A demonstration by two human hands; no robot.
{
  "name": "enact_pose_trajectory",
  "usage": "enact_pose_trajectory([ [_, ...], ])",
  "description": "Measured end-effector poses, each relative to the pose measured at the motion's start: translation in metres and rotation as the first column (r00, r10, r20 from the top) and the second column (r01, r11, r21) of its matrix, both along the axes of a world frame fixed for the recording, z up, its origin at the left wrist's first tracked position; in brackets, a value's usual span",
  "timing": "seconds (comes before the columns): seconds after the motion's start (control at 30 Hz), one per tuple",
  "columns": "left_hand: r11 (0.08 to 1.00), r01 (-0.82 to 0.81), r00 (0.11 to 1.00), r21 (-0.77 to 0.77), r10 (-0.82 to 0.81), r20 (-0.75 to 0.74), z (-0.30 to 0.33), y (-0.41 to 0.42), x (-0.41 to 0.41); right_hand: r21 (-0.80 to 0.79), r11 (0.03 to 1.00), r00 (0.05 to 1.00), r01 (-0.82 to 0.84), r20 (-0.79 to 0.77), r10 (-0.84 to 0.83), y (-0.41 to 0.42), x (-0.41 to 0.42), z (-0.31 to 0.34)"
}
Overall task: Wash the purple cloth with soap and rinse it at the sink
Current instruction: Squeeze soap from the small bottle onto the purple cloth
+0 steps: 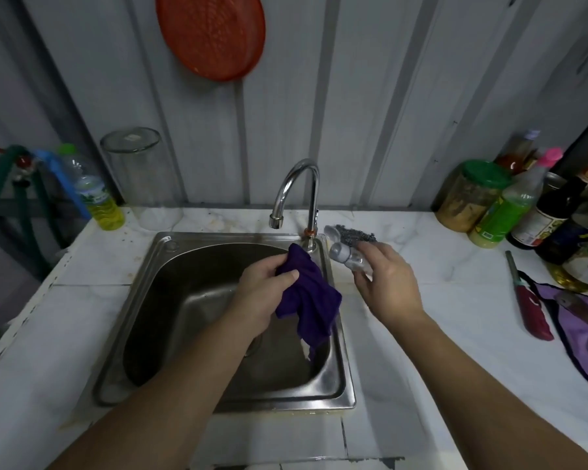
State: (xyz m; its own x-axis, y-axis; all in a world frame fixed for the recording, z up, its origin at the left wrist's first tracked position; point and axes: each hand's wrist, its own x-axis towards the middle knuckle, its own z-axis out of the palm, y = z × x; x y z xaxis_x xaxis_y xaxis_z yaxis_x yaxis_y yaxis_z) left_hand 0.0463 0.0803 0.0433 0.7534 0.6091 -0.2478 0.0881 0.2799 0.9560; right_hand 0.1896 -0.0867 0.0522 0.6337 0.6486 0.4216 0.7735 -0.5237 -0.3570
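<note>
Purple cloth point(311, 293) pinched in L hand point(263, 293) over sink point(170, 245); R hand point(389, 283) wrapped round clear soap bottle point(352, 259), labels unreadable.

Both forearms reach forward, left hand point(263, 288) clenched, right hand point(387, 283) curled, palm down

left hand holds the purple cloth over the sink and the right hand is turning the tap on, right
Not quite. The head view shows the right hand holding a small bottle beside the tap, not touching it. The left hand does hold the cloth over the sink.
</note>
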Motion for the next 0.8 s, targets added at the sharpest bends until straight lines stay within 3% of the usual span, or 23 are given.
enact_pose_trajectory([
  [0.13,1.0,-0.017,1.0,0.026,0.017,0.0,0.003,0.01,-0.008,-0.168,0.986,0.962,0.007,0.271,0.039,0.014,-0.002,0.019],
  [0.3,1.0,-0.02,1.0,0.003,0.02,0.018,0.004,0.017,-0.014,-0.162,0.986,0.855,-0.047,0.504,0.124,0.029,-0.005,0.037],
  [0.8,0.994,-0.028,1.0,-0.104,0.028,0.0,0.008,0.024,-0.029,-0.246,0.952,0.681,-0.182,0.667,0.303,0.055,-0.04,0.083],
])
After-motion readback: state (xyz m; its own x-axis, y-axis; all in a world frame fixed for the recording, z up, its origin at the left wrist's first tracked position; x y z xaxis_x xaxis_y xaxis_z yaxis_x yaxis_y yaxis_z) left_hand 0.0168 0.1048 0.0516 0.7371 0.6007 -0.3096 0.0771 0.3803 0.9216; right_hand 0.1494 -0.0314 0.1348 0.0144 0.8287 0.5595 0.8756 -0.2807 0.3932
